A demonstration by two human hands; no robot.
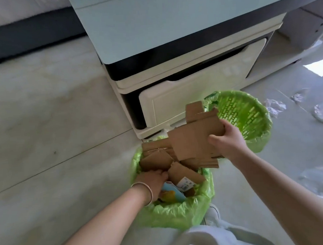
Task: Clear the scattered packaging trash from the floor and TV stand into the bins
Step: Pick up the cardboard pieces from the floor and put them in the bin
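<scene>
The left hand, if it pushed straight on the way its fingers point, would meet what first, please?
Probably the cardboard pieces piled in the near bin; the left hand already touches them, though depth is unclear.

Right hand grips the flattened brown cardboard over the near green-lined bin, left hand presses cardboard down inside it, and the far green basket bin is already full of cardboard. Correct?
Not quite. The head view shows the far green basket bin empty. The rest holds: right hand grips the flattened brown cardboard over the near green-lined bin, left hand presses inside.

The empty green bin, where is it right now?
The empty green bin stands on the floor right of centre, beside the white cabinet, just behind the cardboard-filled bin.
</scene>
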